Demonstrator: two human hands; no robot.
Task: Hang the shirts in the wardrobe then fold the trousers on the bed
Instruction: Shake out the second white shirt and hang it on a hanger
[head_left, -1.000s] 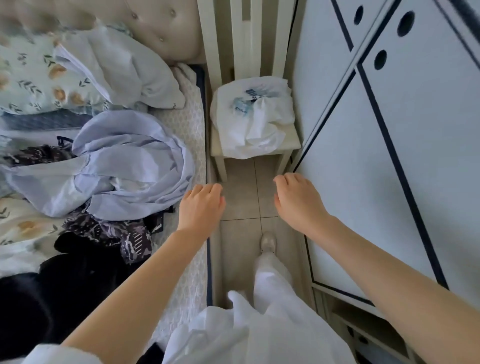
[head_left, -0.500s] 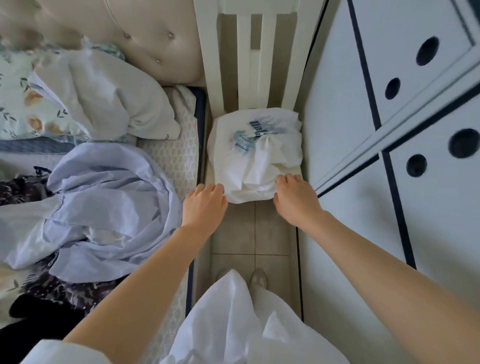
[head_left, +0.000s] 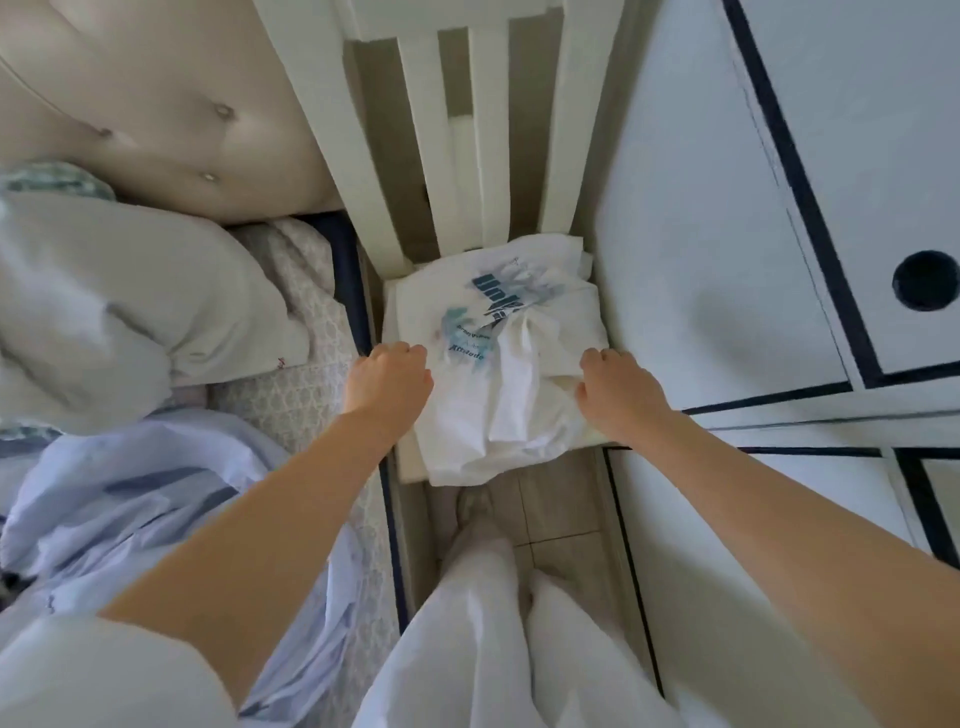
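A crumpled white T-shirt (head_left: 498, 374) with blue-green lettering lies on the seat of a white slatted chair (head_left: 485, 130), between the two hands. The right hand (head_left: 618, 395) sits on the shirt's right side with its fingers curled down into the fabric, gripping a fold. The left hand (head_left: 389, 379) is at the shirt's left edge, knuckles up and fingers bent under. Its fingertips are hidden, so I cannot tell whether it holds the cloth or only touches it.

Just right of the right hand stands the white wardrobe door (head_left: 727, 260) with dark trim lines and a round hole. Left of the left hand runs the bed (head_left: 291, 384). A pale blue shirt (head_left: 156, 499) is heaped on the bed beneath the left forearm, and a grey pillow (head_left: 130, 312) lies beyond it against the tufted headboard (head_left: 156, 104). Below the hands, tiled floor (head_left: 561, 519) shows between bed and wardrobe.
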